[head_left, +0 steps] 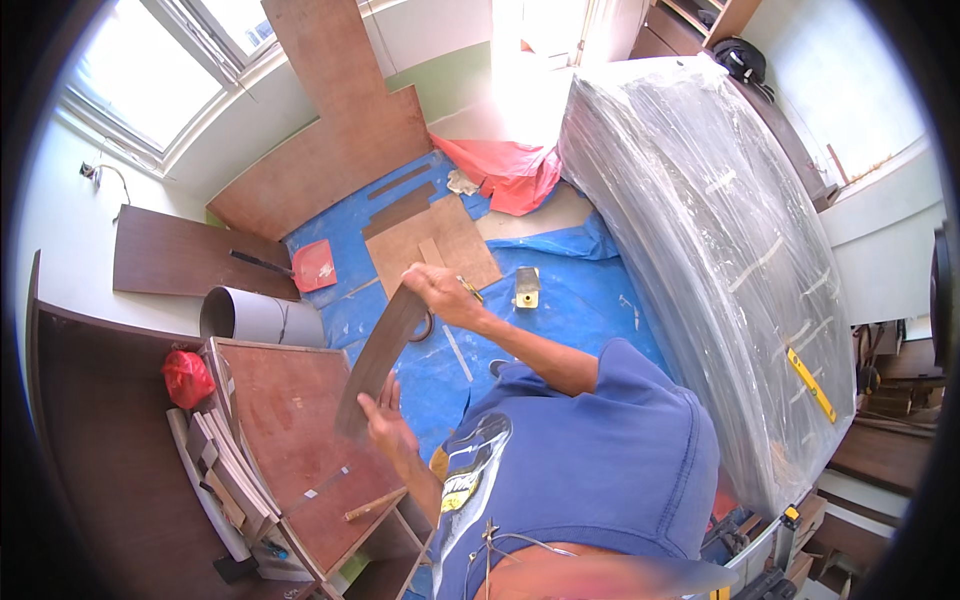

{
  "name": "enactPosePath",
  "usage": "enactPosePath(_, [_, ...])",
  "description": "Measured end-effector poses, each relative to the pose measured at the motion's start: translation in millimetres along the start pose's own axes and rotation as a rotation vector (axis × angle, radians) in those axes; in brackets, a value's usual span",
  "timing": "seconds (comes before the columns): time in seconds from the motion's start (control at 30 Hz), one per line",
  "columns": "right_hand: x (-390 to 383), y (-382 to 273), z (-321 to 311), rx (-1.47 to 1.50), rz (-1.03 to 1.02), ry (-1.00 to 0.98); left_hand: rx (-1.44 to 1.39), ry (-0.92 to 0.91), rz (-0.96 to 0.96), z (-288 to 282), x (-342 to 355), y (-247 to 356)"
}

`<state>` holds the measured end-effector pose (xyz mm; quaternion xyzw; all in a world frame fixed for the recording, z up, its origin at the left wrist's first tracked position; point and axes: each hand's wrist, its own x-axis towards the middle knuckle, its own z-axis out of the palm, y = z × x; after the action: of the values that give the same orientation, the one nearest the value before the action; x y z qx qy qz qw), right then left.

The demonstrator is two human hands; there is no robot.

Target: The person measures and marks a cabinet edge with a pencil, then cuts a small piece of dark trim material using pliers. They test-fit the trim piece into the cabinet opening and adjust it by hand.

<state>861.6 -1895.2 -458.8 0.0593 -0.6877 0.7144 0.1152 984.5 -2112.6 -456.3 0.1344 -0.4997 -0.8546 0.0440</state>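
Observation:
A dark brown wood-grain strip (385, 345) is held slantwise between my two hands, above the blue floor sheet and beside the reddish-brown cabinet panel. My right hand (440, 292) is closed round its upper end. Lower down, my left hand (388, 418) grips the strip's edge, with the thumb over its face and the fingers alongside. The strip's lower end is blurred. Partly hidden behind the strip is a brown ring (424, 328), perhaps a roll of tape. A flat brown board (455, 235) lies on the floor beyond my right hand.
A yellowish block-shaped object (527, 288) stands on the blue sheet (580, 330). Plastic-wrapped furniture (700, 230) rises on the right, bearing a yellow level (811, 385). The cabinet (300, 430) is at left, near a grey roll (262, 315) and red dustpan (314, 266).

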Motion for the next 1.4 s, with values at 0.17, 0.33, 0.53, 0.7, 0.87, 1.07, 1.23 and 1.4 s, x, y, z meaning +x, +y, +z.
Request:
enactPosePath(0.17, [-41, 55, -58, -0.597, -0.205, 0.163, 0.317, 0.043, 0.055, 24, 9, -15])
enactPosePath(0.33, [-30, 71, -114, -0.173, -0.066, 0.021, 0.010, -0.030, -0.100, 23, -11, -16])
enactPosePath(0.53, [24, 60, -34, 0.611, 0.541, -0.270, -0.347, -0.120, 0.096, 12, -43, -1])
enactPosePath(0.7, [42, 54, 46, 0.411, 0.491, -0.497, 0.065, 0.133, 0.248, -30, -74, 15])
enactPosePath(0.87, [10, 35, 147, 0.435, 0.587, -0.897, -0.284, 0.315, 0.395, -51, -127, 4])
enactPosePath(1.07, [-58, 56, 206, 0.662, 1.151, -1.062, -0.678, 0.307, 0.440, -37, -161, -17])
enactPosePath(1.23, [-69, 75, 203, 0.517, 0.902, -0.975, -0.325, 0.640, 0.476, -47, -182, -27])
enactPosePath(1.4, [-70, 61, 173, 0.045, 0.410, -1.133, -0.225, 0.943, 0.313, -56, -193, -39])
